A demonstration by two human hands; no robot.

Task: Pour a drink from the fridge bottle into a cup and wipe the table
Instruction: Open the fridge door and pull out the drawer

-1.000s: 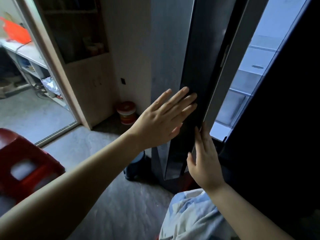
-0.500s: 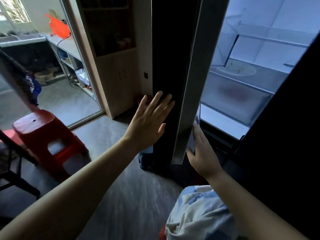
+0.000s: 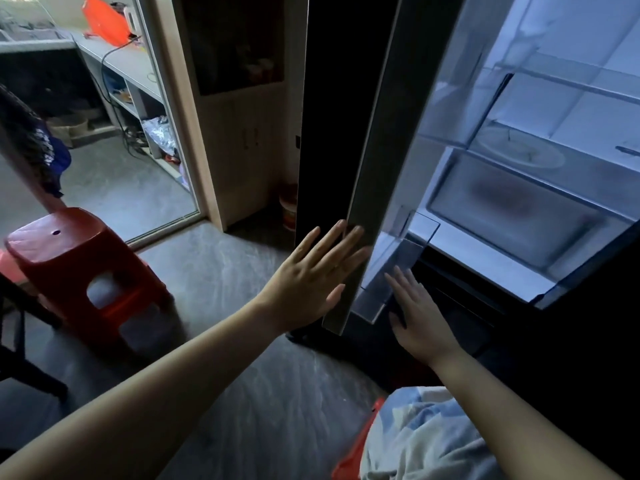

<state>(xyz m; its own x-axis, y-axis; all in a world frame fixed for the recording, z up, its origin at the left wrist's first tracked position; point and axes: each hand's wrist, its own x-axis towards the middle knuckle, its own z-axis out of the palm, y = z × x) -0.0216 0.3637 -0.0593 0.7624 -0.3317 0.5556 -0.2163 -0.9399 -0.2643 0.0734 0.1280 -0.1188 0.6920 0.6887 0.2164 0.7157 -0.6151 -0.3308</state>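
Pressing flat left hand point(image 3: 311, 282) on stiff, likely heavy fridge door point(image 3: 332, 133) near its edge, right hand point(image 3: 419, 320) spread empty.

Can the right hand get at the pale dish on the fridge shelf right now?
Probably yes: the fridge door stands open, and nothing shows between the right hand and the pale dish on its shelf.

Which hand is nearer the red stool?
Left. The left hand presses the fridge door, right of the red stool; the right hand is beyond that door.
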